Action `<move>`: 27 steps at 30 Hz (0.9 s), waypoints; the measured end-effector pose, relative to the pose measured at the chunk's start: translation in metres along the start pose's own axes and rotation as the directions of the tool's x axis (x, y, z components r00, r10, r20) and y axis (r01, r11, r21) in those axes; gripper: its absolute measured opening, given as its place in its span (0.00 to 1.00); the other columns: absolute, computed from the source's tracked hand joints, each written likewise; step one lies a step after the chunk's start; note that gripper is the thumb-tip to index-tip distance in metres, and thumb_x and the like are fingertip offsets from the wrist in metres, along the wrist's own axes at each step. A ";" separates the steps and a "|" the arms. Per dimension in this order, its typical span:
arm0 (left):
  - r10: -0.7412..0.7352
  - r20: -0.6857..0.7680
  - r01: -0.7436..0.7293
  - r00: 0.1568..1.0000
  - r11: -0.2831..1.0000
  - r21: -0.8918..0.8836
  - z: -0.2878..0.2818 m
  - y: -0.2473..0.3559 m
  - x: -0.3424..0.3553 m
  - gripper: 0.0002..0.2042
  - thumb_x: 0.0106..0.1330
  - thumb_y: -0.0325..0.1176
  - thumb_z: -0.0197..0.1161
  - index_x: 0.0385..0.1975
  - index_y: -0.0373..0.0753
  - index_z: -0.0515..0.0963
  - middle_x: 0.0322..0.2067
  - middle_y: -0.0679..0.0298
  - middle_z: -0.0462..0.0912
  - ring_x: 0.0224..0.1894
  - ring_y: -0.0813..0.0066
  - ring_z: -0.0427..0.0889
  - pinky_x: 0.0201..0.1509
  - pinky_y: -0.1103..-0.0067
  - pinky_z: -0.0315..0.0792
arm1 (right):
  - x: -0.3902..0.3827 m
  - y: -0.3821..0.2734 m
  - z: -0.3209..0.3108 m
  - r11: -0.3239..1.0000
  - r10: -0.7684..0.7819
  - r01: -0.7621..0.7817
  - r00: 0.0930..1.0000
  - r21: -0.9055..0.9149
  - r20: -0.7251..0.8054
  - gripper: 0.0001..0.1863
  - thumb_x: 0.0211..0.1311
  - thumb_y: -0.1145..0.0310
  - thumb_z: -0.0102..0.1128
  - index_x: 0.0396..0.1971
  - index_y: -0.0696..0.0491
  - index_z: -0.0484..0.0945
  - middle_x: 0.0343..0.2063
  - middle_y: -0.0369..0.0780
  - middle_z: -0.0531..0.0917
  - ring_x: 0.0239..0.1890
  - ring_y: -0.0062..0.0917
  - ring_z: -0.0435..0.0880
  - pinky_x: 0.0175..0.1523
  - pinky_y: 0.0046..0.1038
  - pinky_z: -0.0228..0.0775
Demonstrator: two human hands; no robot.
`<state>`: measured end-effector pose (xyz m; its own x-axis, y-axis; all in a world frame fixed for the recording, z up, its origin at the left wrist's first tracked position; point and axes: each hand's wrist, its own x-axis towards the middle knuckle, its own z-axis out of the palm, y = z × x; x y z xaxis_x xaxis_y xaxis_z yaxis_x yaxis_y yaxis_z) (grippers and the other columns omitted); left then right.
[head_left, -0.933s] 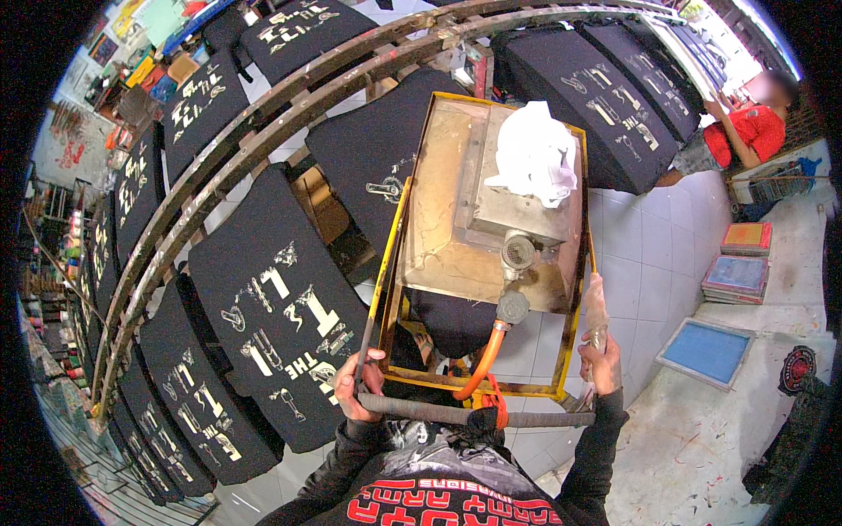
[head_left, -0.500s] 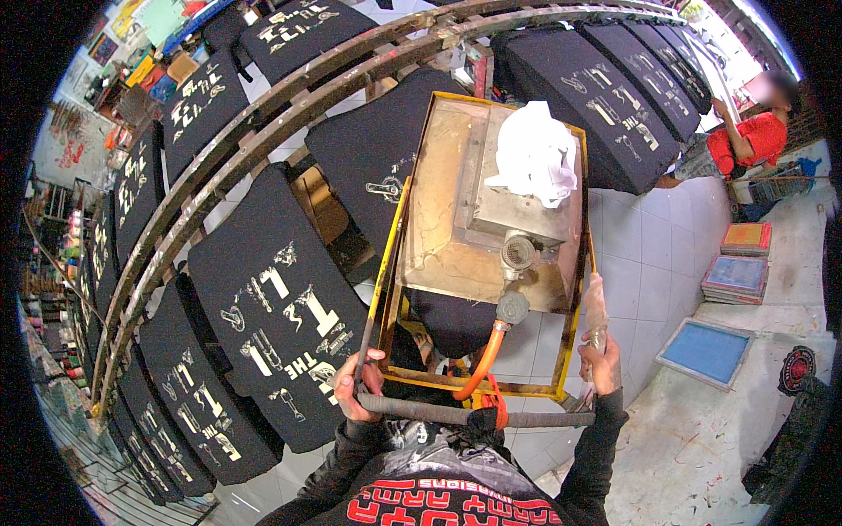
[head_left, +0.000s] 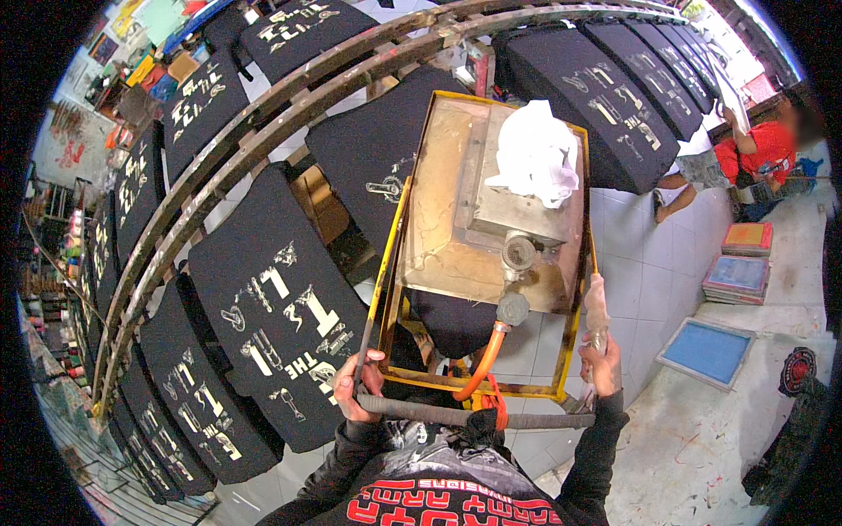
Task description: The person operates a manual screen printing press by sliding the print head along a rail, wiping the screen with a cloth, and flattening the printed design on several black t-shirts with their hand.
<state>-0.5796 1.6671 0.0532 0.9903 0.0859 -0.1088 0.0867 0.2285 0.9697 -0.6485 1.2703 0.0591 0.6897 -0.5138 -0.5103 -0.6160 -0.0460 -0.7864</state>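
In front of me stands a boxy metal heater (head_left: 438, 202) in a yellow metal frame (head_left: 386, 254). An orange hose (head_left: 482, 364) runs down from its round fitting (head_left: 516, 254), and a crumpled white cloth (head_left: 535, 153) lies on top. My left hand (head_left: 358, 388) is closed around a bar at the left end of the frame's grey wrapped handle (head_left: 421, 409). On the right side, my right hand (head_left: 602, 364) grips the upright bar, just below its clear plastic wrapping (head_left: 596, 307). A black printed shirt (head_left: 281, 324) on a flat board lies beside my left hand.
Rows of black printed shirts (head_left: 206, 403) line both sides of a curved metal rail (head_left: 263, 101). At the right, a blue screen frame (head_left: 706, 351) and stacked screens (head_left: 737, 276) rest by the wall. A person in red (head_left: 754, 158) stands at the far right.
The person in red at the far right has shifted, and a leg now shows extended onto the tiles. My hands and the heater look unmoved.
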 end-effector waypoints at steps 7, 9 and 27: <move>-0.006 0.003 0.006 1.000 0.997 -0.081 -0.007 -0.013 -0.003 0.37 0.63 0.62 0.43 0.39 0.23 0.75 0.07 0.72 0.63 0.11 0.84 0.58 0.15 0.85 0.49 | -0.001 0.001 0.001 0.999 0.015 -0.015 1.000 0.029 -0.002 0.12 0.49 0.77 0.55 0.36 0.54 0.71 0.13 0.32 0.68 0.09 0.16 0.64 0.13 0.22 0.56; -0.011 -0.003 0.011 1.000 0.997 -0.075 -0.004 -0.012 -0.002 0.37 0.63 0.62 0.43 0.39 0.23 0.75 0.07 0.71 0.63 0.11 0.84 0.58 0.15 0.85 0.49 | 0.003 0.009 -0.003 1.000 -0.025 0.025 1.000 0.008 0.003 0.12 0.50 0.77 0.55 0.36 0.54 0.71 0.13 0.32 0.68 0.09 0.16 0.64 0.13 0.21 0.56; -0.028 -0.025 0.026 0.999 0.997 -0.073 -0.004 -0.009 -0.002 0.37 0.61 0.63 0.45 0.38 0.24 0.75 0.06 0.72 0.63 0.11 0.84 0.58 0.15 0.84 0.49 | 0.003 0.008 -0.001 0.999 -0.026 0.026 1.000 0.020 0.010 0.12 0.49 0.78 0.54 0.36 0.54 0.70 0.14 0.32 0.69 0.09 0.15 0.64 0.13 0.21 0.56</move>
<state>-0.5827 1.6687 0.0441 0.9844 0.1040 -0.1417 0.1046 0.3013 0.9478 -0.6519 1.2675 0.0512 0.7093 -0.5038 -0.4931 -0.5903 -0.0421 -0.8061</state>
